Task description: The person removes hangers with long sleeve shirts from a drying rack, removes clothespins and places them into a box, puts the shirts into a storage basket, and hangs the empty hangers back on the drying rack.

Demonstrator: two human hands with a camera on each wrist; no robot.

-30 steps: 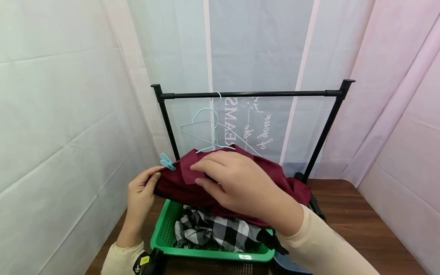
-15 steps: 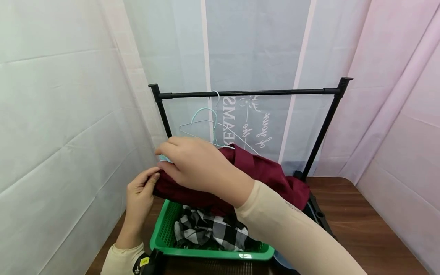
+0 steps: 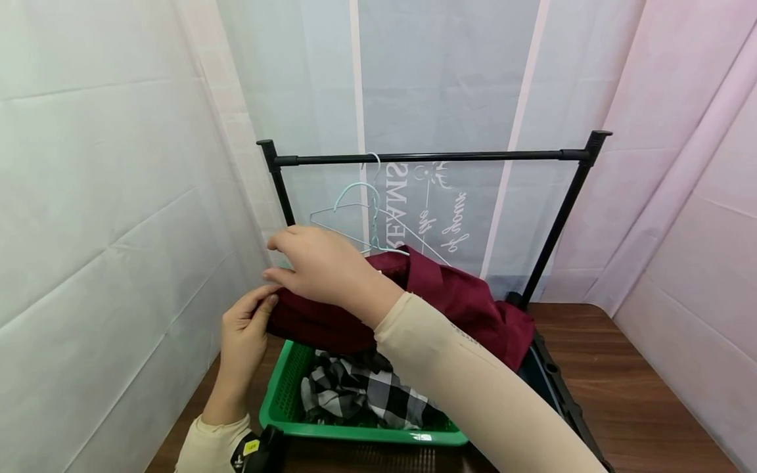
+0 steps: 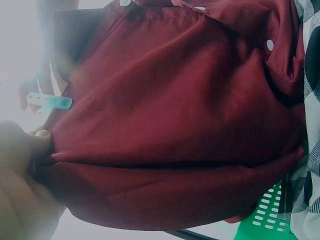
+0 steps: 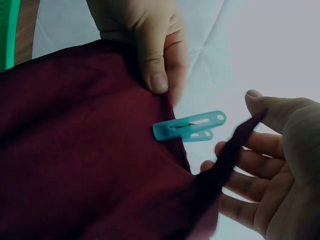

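A maroon buttoned shirt (image 3: 455,295) is spread above the green basket, its top at a light-blue hanger (image 3: 374,226). My left hand (image 3: 244,328) pinches the shirt's left shoulder edge between thumb and fingers. Just beyond that grip, a blue clothespin (image 5: 190,126) bites onto the fabric edge, as the right wrist view shows; in the head view my right hand (image 3: 325,266) mostly covers it. The fingers of the right hand are spread and relaxed, with the thumb apart, beside the clothespin and a raised flap of the shirt (image 5: 220,165).
A black garment rack bar (image 3: 473,157) spans the back, with a thin wire hanger (image 3: 414,236) hooked on it. Below the shirt, the green basket (image 3: 355,432) holds a black-and-white checked garment (image 3: 384,397). A dark piece (image 3: 556,381) lies on the brown table (image 3: 639,368) at right.
My right hand has moved left from the shirt's collar to the clothespin, and its fingers have spread apart there. The left hand keeps its pinch on the shirt.
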